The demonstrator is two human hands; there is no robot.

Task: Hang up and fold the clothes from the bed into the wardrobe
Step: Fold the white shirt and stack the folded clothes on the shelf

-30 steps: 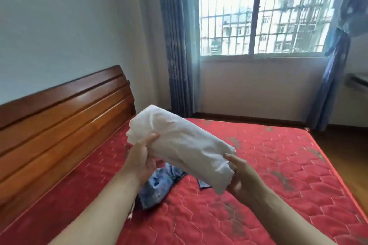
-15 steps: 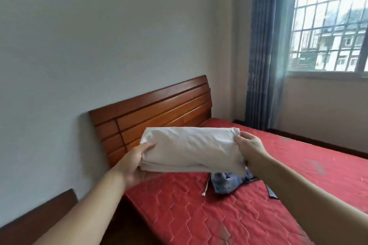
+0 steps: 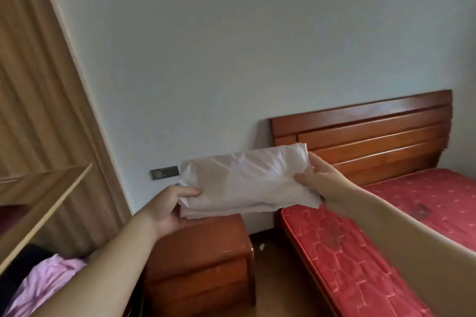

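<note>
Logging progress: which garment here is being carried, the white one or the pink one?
The folded white garment: the left hand and right hand grip its ends in mid-air. The pink garment lies untouched in the wardrobe, bottom left.

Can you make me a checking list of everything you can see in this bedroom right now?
Surface: red mattress, bare where visible.
Job's things: folded white garment held in the air; wardrobe open at left, pink clothing inside under a shelf.
Clutter: nothing seen.
Grippers: left hand and right hand each grip one end of the garment.
Cables: nothing seen.
Surroundings: wooden headboard, bedside cabinet, wall socket, plain wall.
</note>
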